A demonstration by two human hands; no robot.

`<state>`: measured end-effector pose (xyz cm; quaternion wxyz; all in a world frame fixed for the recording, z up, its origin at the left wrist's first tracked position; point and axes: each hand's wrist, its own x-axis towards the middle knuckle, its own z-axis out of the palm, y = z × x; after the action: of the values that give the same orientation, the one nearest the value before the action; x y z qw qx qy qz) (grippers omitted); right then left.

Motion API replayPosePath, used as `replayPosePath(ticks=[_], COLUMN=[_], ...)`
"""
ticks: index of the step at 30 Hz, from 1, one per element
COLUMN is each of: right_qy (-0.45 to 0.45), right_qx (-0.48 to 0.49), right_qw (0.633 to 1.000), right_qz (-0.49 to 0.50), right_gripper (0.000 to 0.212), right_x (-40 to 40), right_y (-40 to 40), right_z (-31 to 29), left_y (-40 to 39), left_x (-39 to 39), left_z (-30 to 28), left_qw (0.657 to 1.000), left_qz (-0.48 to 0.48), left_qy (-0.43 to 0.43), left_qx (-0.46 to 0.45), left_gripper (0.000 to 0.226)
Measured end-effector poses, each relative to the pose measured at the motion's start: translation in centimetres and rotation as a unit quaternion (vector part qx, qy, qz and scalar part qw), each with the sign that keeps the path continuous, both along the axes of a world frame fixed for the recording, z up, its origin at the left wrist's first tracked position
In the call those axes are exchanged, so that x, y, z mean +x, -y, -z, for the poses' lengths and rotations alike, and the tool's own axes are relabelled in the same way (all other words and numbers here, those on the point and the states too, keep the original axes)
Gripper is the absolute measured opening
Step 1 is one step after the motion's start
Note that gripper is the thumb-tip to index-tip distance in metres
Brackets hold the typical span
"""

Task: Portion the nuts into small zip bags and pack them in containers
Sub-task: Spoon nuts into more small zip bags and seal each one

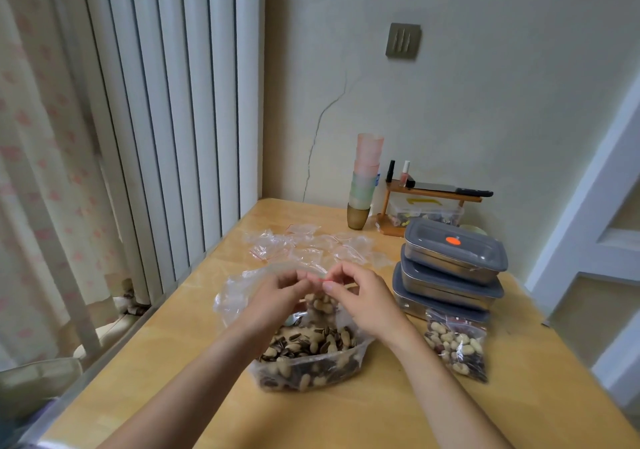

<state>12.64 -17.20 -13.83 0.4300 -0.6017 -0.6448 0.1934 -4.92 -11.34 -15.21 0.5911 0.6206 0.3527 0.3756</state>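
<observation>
Hands are meeting above the big open bag of nuts (308, 362), both pinching the red zip strip of a small bag (320, 305) that is hanging between them, partly filled with peanuts. Left hand (277, 296) is gripping one end of the strip between thumb and curled fingers; right hand (360, 299) is pinching the other end, thumbnail facing up.

Judging by the grip, sealing is the step in hand. To do it well: keep the strip level and taut, run the pinch along its whole length, and let trapped air out before closing the last bit. Holding it over the big bag is sensible, since any spill is falling back into stock.

Outward: one filled zip bag (457, 348) is lying on the wooden table (346, 414) just right of the big bag, touching the bottom of three stacked lidded containers (450, 268), all closed. Empty zip bags (304, 248) are lying scattered beyond the hands. Packing looks not yet begun.
</observation>
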Motion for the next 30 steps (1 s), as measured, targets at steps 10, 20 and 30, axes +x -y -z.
replayPosePath(ticks=[10,20,30], right_qy=[-0.127,0.085,0.210], right_qx=[0.141,-0.040,0.049], right_qw=[0.921,0.932,0.947], right_qz=[0.341,0.349,0.238], right_gripper=[0.012,0.013,0.013], right_x=[8.2,10.7,6.3], right_y=[4.0,3.2,-1.2], right_z=[-2.3,6.1,1.9], left_y=[0.3,1.1,-2.1], left_x=[3.0,6.1,3.8], left_z=[1.7,4.1,5.8], left_qw=[0.999,0.985,0.936], left_qz=[-0.038,-0.026,-0.113], left_qy=[-0.008,-0.116,-0.240], left_qx=[0.003,0.126,0.233], left_gripper=[0.015,0.008,0.017])
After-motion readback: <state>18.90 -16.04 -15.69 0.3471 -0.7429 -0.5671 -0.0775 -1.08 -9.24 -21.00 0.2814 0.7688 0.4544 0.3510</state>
